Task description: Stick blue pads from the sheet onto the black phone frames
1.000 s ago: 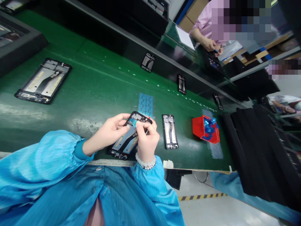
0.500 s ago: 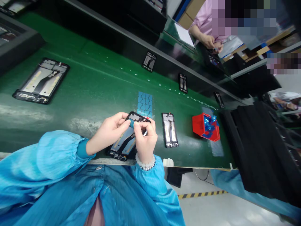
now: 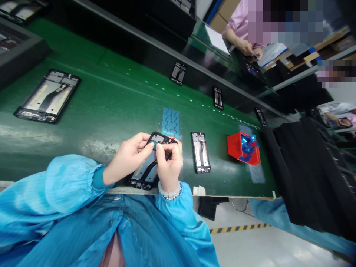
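An opened phone (image 3: pixel 150 171) without its back cover rests near the bench's front edge, its top end tipped up between my hands. My left hand (image 3: pixel 129 154) is closed on its upper left edge, with the thumb laid over the inside. A small blue sticker (image 3: pixel 154 144) lies across the phone's upper part, between my two thumb tips. My right hand (image 3: pixel 170 159) pinches at the right end of that sticker with thumb and forefinger; the other fingers curl at the phone's right edge. Just beyond the phone lies a sheet of blue stickers (image 3: pixel 171 120).
Another opened phone (image 3: pixel 201 152) lies to the right, and one (image 3: pixel 48 96) at the left. A red bin (image 3: pixel 234 146) holds crumpled blue film. Smaller-looking phones (image 3: pixel 178 73) line the far side. A black tray (image 3: pixel 30 48) stands far left; a co-worker's hands (image 3: pixel 247 48) are across the bench.
My right hand has shifted slightly left and its fingers are drawn closer over the blue sticker. Less of the sticker shows. The phones along the far side have slid slightly right.
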Demonstrator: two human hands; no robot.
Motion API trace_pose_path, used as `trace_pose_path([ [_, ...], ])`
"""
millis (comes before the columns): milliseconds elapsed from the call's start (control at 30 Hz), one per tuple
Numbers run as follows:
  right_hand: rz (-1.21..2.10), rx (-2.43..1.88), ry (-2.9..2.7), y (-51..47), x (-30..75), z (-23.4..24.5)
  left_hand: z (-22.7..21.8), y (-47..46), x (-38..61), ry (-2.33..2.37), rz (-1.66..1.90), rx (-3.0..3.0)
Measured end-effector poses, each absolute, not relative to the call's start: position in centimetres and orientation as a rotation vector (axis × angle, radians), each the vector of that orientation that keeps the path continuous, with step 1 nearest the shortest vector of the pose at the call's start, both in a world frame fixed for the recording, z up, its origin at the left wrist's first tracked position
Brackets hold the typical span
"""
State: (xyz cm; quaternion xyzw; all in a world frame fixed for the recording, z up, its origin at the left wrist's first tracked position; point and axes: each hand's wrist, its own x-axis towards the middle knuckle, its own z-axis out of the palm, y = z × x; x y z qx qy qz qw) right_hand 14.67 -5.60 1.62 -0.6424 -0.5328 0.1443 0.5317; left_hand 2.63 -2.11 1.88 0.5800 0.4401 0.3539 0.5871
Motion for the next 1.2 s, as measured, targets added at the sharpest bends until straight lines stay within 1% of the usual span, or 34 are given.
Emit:
trace_pose_path([
  [233, 0.167, -1.56, -1.267, -5.7, 14.3, 1.7, 1.8, -2.6, 2.6, 1.051, 0.903, 1.405],
  [267, 0.185, -1.574, -1.224, -5.7, 14.5, 1.8, 1.9, -2.7, 2.5, 1.063, 0.907, 1.427],
  [333, 0.413, -1.571, -1.128, -5.8, 15.1, 2.1, 2.1, -2.8, 2.5, 1.102, 0.911, 1.514],
  [433, 0.929, -1.49, -1.009, -5.8, 15.9, 2.9, 2.4, -2.8, 2.5, 1.193, 0.901, 1.8],
  [467, 0.997, -1.478, -0.979, -5.8, 16.0, 3.2, 2.4, -2.7, 2.5, 1.218, 0.91, 1.921],
  [567, 0.898, -1.507, -0.9, -5.9, 15.3, 3.6, 2.2, -2.5, 2.4, 1.232, 1.003, 2.258],
  [667, 0.796, -1.548, -0.873, -6.1, 14.5, 3.5, 1.8, -2.2, 2.3, 1.213, 1.08, 2.421],
  [767, 0.759, -1.577, -0.879, -6.2, 14.4, 3.2, 1.8, -2.0, 2.3, 1.202, 1.022, 2.355],
  [867, 0.732, -1.547, -0.957, -6.0, 15.1, 3.1, 2.1, -2.1, 2.2, 1.08, 0.898, 2.239],
  [933, 0.752, -1.547, -1.022, -5.7, 15.6, 3.2, 2.4, -2.1, 2.2, 0.978, 0.817, 2.189],
  [1000, 0.84, -1.542, -1.017, -5.5, 15.9, 3.3, 2.5, -2.2, 2.1, 0.912, 0.747, 2.153],
  [1100, 0.964, -1.487, -0.893, -5.4, 15.8, 3.4, 2.7, -2.3, 2.1, 0.888, 0.678, 2.13],
  [1200, 0.986, -1.439, -0.798, -5.7, 15.6, 3.4, 2.8, -2.3, 2.0, 0.88, 0.667, 2.112],
])
